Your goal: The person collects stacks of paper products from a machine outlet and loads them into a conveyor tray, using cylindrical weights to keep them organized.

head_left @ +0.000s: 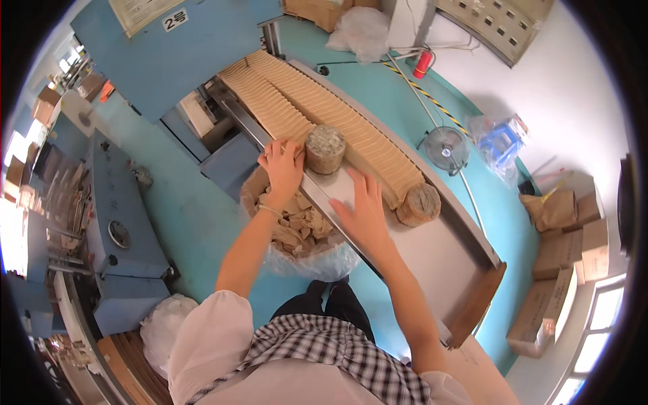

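Note:
Two long rows of tan folded paper pieces [337, 111] stand packed on edge in a sloping metal trough [432, 263]. A mottled grey-brown round block [325, 150] sits at the near end of the left row, and a second round block [419, 204] at the near end of the right row. My left hand [282, 165] lies at the trough's left rail beside the first block, fingers apart, with the fingertips by the left row's end. Over the bare metal between the blocks, my right hand [363, 206] is open, thumb and fingers spread, holding nothing.
A lined bin of tan paper scraps [297, 226] stands under the trough's left side. A blue machine [182, 54] is at the trough's far end, another blue cabinet [128, 209] at left. To the right are a floor fan [447, 148], a fire extinguisher [423, 63] and cardboard boxes [557, 263].

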Demonstrator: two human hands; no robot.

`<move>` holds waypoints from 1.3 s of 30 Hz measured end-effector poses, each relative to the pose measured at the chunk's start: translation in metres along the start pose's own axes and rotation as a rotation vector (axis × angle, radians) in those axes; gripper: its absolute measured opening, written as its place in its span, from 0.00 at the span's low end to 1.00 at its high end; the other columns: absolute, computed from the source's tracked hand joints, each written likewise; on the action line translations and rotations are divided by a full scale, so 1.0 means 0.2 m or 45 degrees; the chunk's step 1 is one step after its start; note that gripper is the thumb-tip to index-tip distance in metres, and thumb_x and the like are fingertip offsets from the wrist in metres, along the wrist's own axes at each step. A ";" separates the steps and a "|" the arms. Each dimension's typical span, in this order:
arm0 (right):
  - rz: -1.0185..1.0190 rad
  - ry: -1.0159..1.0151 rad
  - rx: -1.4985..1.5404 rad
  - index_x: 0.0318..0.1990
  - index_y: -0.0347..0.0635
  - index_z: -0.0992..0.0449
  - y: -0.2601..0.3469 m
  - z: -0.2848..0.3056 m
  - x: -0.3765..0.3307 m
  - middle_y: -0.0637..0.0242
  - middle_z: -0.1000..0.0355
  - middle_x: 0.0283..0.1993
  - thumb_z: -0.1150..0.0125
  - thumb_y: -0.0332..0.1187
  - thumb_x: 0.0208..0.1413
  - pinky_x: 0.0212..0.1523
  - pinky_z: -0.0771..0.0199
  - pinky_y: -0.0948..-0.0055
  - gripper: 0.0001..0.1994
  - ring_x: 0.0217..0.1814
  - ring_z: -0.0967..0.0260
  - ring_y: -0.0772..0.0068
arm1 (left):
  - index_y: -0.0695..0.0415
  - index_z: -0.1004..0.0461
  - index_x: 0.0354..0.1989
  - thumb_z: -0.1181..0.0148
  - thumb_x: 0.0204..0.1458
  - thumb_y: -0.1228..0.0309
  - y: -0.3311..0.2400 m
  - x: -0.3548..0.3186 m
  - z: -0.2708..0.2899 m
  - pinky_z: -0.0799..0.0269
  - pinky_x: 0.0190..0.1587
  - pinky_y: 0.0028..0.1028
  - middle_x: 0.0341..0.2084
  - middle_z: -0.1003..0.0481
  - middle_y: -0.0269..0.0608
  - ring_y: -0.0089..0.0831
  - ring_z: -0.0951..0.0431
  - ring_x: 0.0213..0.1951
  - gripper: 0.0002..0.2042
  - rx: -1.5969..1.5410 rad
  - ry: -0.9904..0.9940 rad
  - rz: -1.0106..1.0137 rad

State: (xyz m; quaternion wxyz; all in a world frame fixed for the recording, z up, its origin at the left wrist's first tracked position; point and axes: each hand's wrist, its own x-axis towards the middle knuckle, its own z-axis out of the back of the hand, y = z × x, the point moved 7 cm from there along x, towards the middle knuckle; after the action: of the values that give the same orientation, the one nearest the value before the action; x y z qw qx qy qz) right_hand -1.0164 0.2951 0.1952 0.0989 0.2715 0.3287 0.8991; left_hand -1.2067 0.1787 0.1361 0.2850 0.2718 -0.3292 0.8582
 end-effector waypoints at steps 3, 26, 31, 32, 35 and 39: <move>0.123 0.018 -0.182 0.67 0.42 0.40 -0.12 -0.16 0.31 0.47 0.44 0.68 0.25 0.39 0.46 0.67 0.44 0.46 0.41 0.70 0.48 0.38 | 0.48 0.24 0.38 0.32 0.46 0.73 -0.04 0.01 0.02 0.46 0.56 0.49 0.50 0.29 0.34 0.41 0.35 0.57 0.11 0.046 -0.081 -0.105; 0.009 0.250 -0.278 0.64 0.46 0.36 -0.16 -0.22 0.27 0.47 0.45 0.69 0.21 0.40 0.38 0.63 0.44 0.44 0.42 0.70 0.49 0.40 | 0.51 0.24 0.41 0.34 0.47 0.75 -0.16 0.13 0.05 0.45 0.59 0.49 0.54 0.28 0.38 0.39 0.33 0.60 0.12 0.034 0.246 -0.282; 0.077 0.051 0.110 0.59 0.44 0.30 -0.22 -0.28 0.33 0.50 0.40 0.66 0.25 0.40 0.47 0.64 0.40 0.46 0.31 0.70 0.47 0.42 | 0.54 0.25 0.43 0.35 0.50 0.74 -0.20 0.19 0.15 0.42 0.58 0.49 0.50 0.26 0.43 0.43 0.30 0.56 0.12 -0.217 0.028 -0.040; 0.149 0.055 0.404 0.57 0.42 0.28 -0.18 -0.25 0.33 0.51 0.38 0.65 0.27 0.40 0.50 0.64 0.38 0.47 0.27 0.71 0.46 0.44 | 0.55 0.25 0.43 0.36 0.51 0.74 -0.18 0.18 0.21 0.41 0.58 0.49 0.48 0.25 0.44 0.45 0.29 0.55 0.11 -0.341 -0.110 0.071; -0.129 0.118 0.543 0.46 0.37 0.22 -0.26 0.02 0.23 0.55 0.27 0.54 0.31 0.36 0.56 0.55 0.26 0.61 0.15 0.55 0.27 0.55 | 0.57 0.26 0.45 0.36 0.51 0.73 -0.46 0.07 0.14 0.41 0.58 0.52 0.51 0.26 0.46 0.48 0.30 0.56 0.13 -0.499 0.117 -0.004; -0.175 -0.177 0.144 0.45 0.37 0.22 -0.44 0.49 0.08 0.54 0.25 0.46 0.31 0.35 0.54 0.56 0.32 0.59 0.14 0.52 0.30 0.49 | 0.56 0.32 0.56 0.30 0.45 0.69 -0.98 -0.18 -0.06 0.49 0.68 0.52 0.64 0.37 0.50 0.51 0.42 0.69 0.28 -0.631 0.726 -0.579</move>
State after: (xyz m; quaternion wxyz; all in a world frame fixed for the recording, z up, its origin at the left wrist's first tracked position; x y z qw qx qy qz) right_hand -0.9752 0.4206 0.2075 0.1674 0.3152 0.3892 0.8492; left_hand -1.0556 0.2984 0.1850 0.6028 0.0130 -0.3650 0.7094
